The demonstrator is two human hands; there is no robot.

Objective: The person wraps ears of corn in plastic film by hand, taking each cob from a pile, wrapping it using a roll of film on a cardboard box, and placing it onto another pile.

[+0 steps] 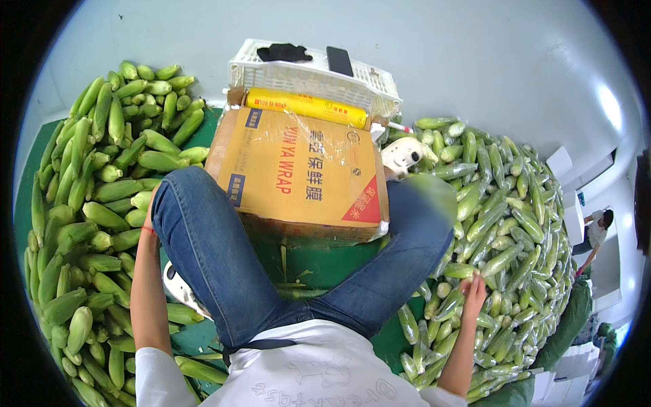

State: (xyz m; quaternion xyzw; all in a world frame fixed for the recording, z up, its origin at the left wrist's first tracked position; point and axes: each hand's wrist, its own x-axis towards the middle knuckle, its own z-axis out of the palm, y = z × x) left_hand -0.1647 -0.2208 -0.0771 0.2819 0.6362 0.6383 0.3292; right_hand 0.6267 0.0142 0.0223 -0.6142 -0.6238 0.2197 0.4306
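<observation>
My right hand (474,290) is out to the right over a heap of film-wrapped ears of corn (502,224). Its fingers are curled at the end of one wrapped ear of corn (460,270). On the other side my left hand (150,211) reaches down past my left knee, next to a heap of unwrapped corn in green husks (102,217). The knee hides its fingers, so what it holds does not show. Between my knees lies a brown cardboard box (291,169) with a yellow roll-shaped carton (306,107) along its far edge.
Behind the box stands a white plastic basket (305,76), bearing a dark cloth (285,53) and a phone (339,61). Husk scraps lie on the green floor (261,254). Another person (597,230) is at the far right, beyond the wrapped heap.
</observation>
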